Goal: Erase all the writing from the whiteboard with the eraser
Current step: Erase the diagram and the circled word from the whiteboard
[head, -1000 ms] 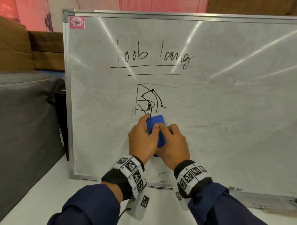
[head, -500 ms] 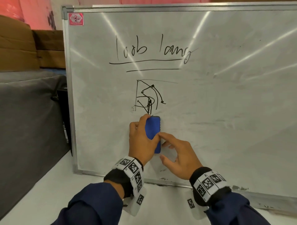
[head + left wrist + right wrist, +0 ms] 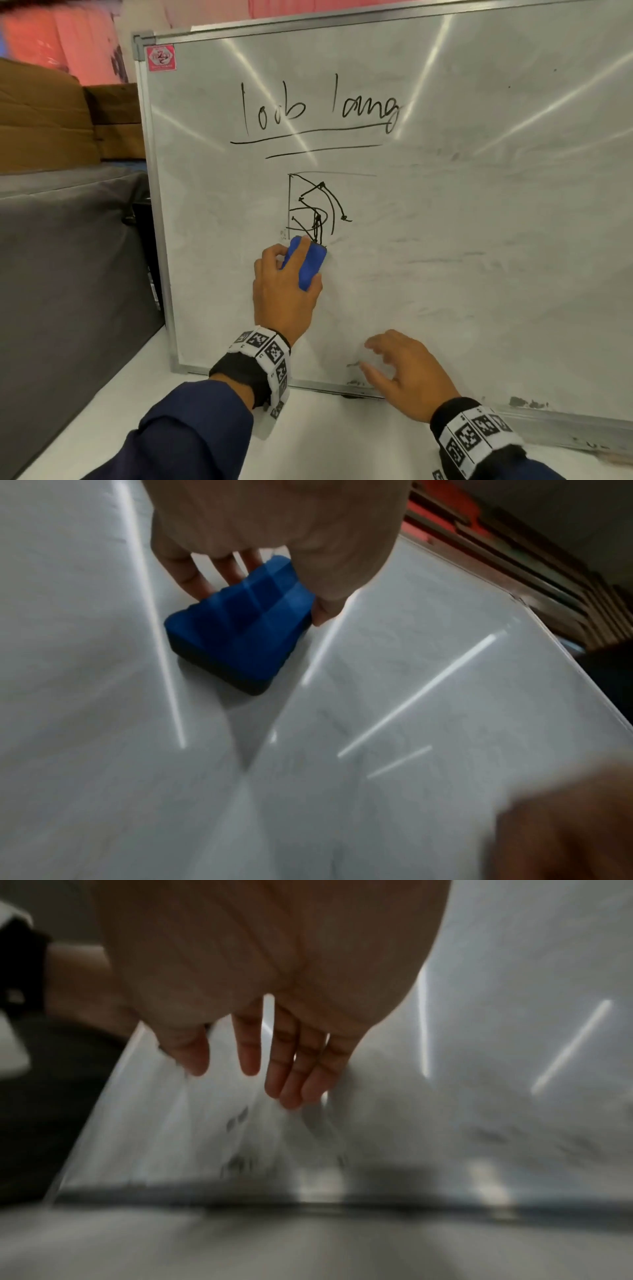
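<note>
A whiteboard (image 3: 479, 205) leans upright in front of me, with black handwriting (image 3: 318, 109) over two underlines and a black scribbled drawing (image 3: 315, 209) below. My left hand (image 3: 284, 287) grips a blue eraser (image 3: 306, 262) and holds it against the board just under the drawing. In the left wrist view the eraser (image 3: 240, 631) lies flat on the board, fingers on one side and thumb on the other. My right hand (image 3: 400, 373) hovers low near the board's bottom edge, fingers spread and holding nothing; in the right wrist view its fingers (image 3: 291, 1074) hang straight.
The board's metal frame (image 3: 154, 205) stands on a white table (image 3: 102, 411). A grey covered block (image 3: 68, 274) sits to the left, with brown cardboard boxes (image 3: 51, 120) behind it. Smudges mark the bottom tray (image 3: 527, 404).
My right hand has let go of the eraser and dropped to the board's lower edge. The left hand alone now holds the eraser, shifted slightly left under the drawing.
</note>
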